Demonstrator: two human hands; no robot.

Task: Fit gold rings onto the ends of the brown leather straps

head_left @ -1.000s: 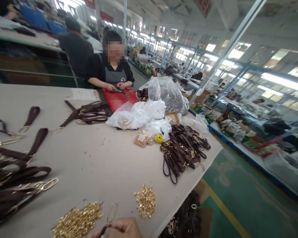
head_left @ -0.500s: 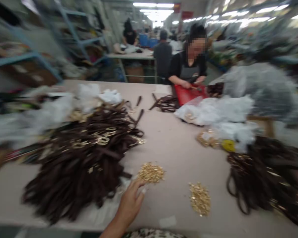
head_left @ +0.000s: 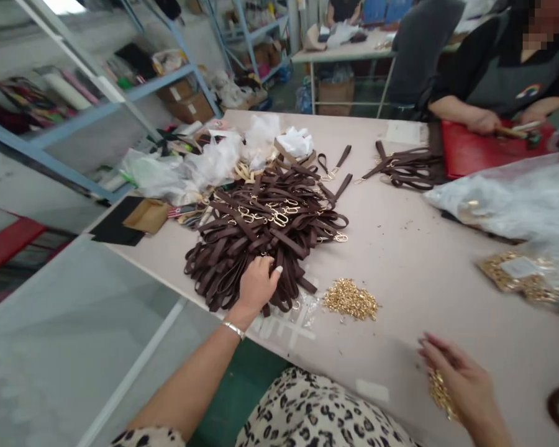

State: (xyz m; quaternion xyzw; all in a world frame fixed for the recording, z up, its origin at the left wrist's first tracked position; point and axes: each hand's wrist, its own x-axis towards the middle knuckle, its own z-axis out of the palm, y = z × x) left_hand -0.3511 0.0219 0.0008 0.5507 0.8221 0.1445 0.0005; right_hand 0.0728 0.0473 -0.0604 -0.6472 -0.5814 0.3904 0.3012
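Note:
A heap of dark brown wrist straps point(head_left: 233, 248) with gold-coloured clasps lies on the table. My left hand point(head_left: 258, 285) rests on the near side of the heap, thumb apart from the fingers; it looks open, though some fingertips are hidden among the straps. To the right, my right hand point(head_left: 468, 382) hovers by a small heap of tiny gold metal pieces point(head_left: 440, 394), partly covering it. Its fingers are drawn together at the tips; whatever is between them is too small to make out. A second heap of gold pieces point(head_left: 351, 300) lies between my hands.
Across the table point(head_left: 400, 261), a person works over a red sheet point(head_left: 475, 149) beside more brown straps point(head_left: 410, 164). Plastic bags point(head_left: 507, 192) and a bag of gold pieces point(head_left: 517, 273) lie right. Black sheets point(head_left: 116, 223) sit at the left corner, near shelving point(head_left: 107, 112).
The view has swung left and down. My left hand has moved from the edge of the middle gold heap onto the straps. My right hand has come into view at the other gold heap.

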